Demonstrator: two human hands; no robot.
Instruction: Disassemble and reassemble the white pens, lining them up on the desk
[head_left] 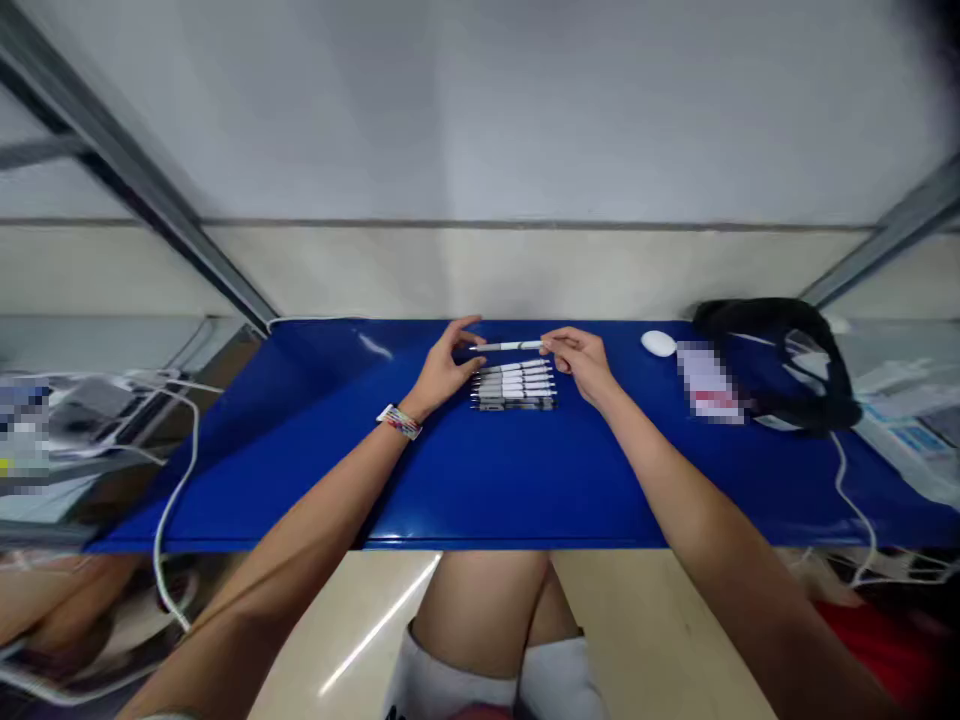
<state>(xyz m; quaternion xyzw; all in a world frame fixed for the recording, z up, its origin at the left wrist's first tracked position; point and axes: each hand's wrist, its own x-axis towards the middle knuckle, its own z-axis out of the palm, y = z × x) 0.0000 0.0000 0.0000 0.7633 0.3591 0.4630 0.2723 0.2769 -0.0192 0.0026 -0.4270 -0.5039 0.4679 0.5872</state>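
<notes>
My right hand point(581, 362) pinches the right end of a white and grey pen point(510, 346), which lies level and points left, just above a row of pens. My left hand point(444, 372) is around the pen's left tip, thumb and fingers apart; no grip on it shows. Below, several white pens point(514, 383) are lined up side by side, all lying crosswise, with a darker, clear-looking pen point(514, 404) nearest to me. A woven bracelet point(400, 421) is on my left wrist.
The blue tabletop point(510, 480) carries a white mouse-shaped object point(658, 344), a blurred white and red packet point(709, 382) and a black strapped item point(780, 360) on the right. Grey metal posts point(187, 235) rise at the sides. A white cable point(180, 490) hangs at left.
</notes>
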